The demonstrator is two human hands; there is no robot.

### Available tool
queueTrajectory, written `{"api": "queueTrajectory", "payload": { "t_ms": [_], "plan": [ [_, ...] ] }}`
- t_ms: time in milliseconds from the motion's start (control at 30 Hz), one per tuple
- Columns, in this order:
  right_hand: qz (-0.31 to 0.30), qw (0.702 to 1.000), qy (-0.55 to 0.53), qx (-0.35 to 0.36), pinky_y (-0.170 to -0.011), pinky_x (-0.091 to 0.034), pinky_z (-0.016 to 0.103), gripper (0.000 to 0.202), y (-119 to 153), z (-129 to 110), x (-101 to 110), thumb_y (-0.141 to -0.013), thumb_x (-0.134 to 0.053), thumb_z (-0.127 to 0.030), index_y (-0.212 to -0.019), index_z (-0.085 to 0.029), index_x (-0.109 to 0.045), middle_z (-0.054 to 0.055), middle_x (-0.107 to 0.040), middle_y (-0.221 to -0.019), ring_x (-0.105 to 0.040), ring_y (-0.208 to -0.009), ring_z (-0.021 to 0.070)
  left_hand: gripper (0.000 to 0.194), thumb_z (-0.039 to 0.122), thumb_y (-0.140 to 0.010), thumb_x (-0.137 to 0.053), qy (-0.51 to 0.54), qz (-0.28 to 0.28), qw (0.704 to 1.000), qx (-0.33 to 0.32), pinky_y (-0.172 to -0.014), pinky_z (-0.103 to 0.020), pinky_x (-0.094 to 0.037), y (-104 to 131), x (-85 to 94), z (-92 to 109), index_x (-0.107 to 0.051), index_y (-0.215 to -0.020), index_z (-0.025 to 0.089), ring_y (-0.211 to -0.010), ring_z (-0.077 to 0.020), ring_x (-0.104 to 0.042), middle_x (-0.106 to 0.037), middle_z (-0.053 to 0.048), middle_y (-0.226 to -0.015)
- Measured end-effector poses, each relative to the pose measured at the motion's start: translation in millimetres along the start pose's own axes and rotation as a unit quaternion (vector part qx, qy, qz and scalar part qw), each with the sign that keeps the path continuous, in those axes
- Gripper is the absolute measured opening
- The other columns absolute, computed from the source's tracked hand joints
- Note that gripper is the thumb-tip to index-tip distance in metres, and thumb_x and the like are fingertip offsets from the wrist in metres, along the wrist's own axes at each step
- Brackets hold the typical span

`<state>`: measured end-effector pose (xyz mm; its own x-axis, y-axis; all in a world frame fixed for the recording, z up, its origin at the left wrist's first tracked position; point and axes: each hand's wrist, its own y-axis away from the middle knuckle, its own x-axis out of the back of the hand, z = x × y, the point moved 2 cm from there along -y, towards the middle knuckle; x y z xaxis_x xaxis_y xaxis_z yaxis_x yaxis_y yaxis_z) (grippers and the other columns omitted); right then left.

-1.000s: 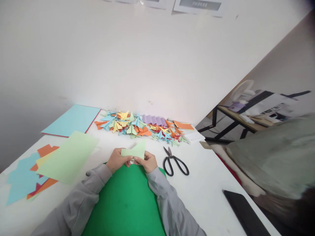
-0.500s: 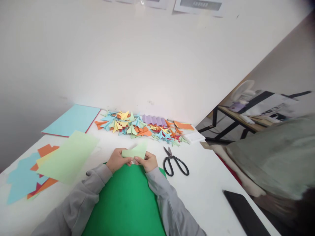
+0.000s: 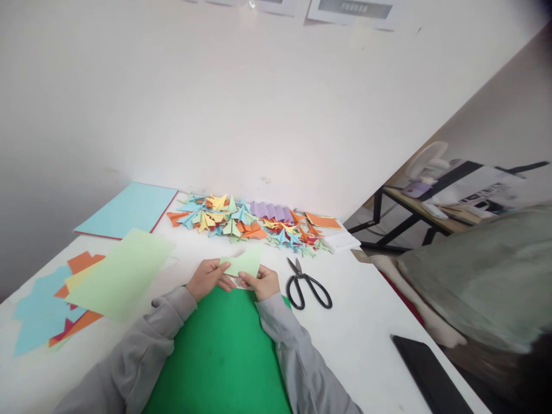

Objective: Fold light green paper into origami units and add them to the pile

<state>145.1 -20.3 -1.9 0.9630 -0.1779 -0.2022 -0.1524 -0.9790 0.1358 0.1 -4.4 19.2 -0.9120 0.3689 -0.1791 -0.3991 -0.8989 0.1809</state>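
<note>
A small piece of light green paper, with a notch in its upper edge, is held up between both my hands. My left hand pinches its left end, thumb in front. My right hand grips the lower right part between thumb and fingers. Beneath my hands lies a green sheet. To the right of my right hand, black-handled scissors rest on the table with their blades slightly apart. Beyond my hands is a heap of small folded paper planes in several colours.
On the left lie a large light green sheet, blue paper scraps and a blue sheet stack. A pleated purple paper and orange paper sit by the wall. A black flat object lies right, near a seated person.
The light green paper has shifted slightly right and its lower edge has tilted. Fingers of my left hand have spread a little below it. The scissors and heap stay put.
</note>
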Motion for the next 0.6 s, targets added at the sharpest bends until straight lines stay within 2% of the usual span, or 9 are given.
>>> {"api": "queueTrajectory", "payload": {
  "t_ms": [133,233,433,600],
  "plan": [
    [0.011,1.0,0.003,0.0,-0.038,-0.045,0.022,0.028,0.2,-2.2,1.8,-0.041,-0.077,-0.029,-0.059,-0.013,-0.061,-0.001,-0.059,-0.04,-0.051,-0.035,0.0107,0.037,0.039,-0.059,-0.065,-0.016,0.003,1.0,-0.026,-0.053,-0.028,-0.052,1.0,1.0,3.0,-0.059,-0.078,0.008,-0.057,-0.0169,-0.062,-0.066,-0.007,-0.063],
    [0.014,1.0,0.009,0.01,-0.038,-0.045,0.023,0.028,-0.1,-3.6,3.2,-0.041,-0.076,-0.029,-0.058,-0.013,-0.061,-0.001,-0.059,-0.041,-0.052,-0.036,0.0114,0.034,0.032,-0.052,-0.071,-0.036,0.019,0.998,-0.046,-0.055,-0.028,-0.051,2.4,2.0,4.8,-0.062,-0.074,0.009,-0.055,-0.0163,-0.062,-0.065,-0.004,-0.058],
    [-0.014,0.999,0.009,0.046,-0.037,-0.041,0.022,0.025,-1.7,-3.9,4.2,-0.042,-0.076,-0.027,-0.057,-0.014,-0.061,-0.002,-0.057,-0.04,-0.05,-0.036,0.0106,0.028,0.033,-0.053,-0.07,-0.038,0.031,0.999,0.017,-0.052,-0.027,-0.051,4.9,1.3,6.6,-0.061,-0.064,0.009,-0.049,-0.0149,-0.06,-0.064,-0.005,-0.052],
    [-0.032,0.996,0.021,0.078,-0.038,-0.039,0.021,0.019,-2.6,-5.9,4.8,-0.046,-0.074,-0.025,-0.055,-0.015,-0.06,-0.003,-0.058,-0.04,-0.049,-0.036,0.0093,0.027,0.033,-0.052,-0.071,-0.024,0.036,0.999,0.028,-0.051,-0.027,-0.051,5.4,1.5,8.4,-0.058,-0.059,0.009,-0.048,-0.0145,-0.06,-0.064,-0.005,-0.053]
  ]
}}
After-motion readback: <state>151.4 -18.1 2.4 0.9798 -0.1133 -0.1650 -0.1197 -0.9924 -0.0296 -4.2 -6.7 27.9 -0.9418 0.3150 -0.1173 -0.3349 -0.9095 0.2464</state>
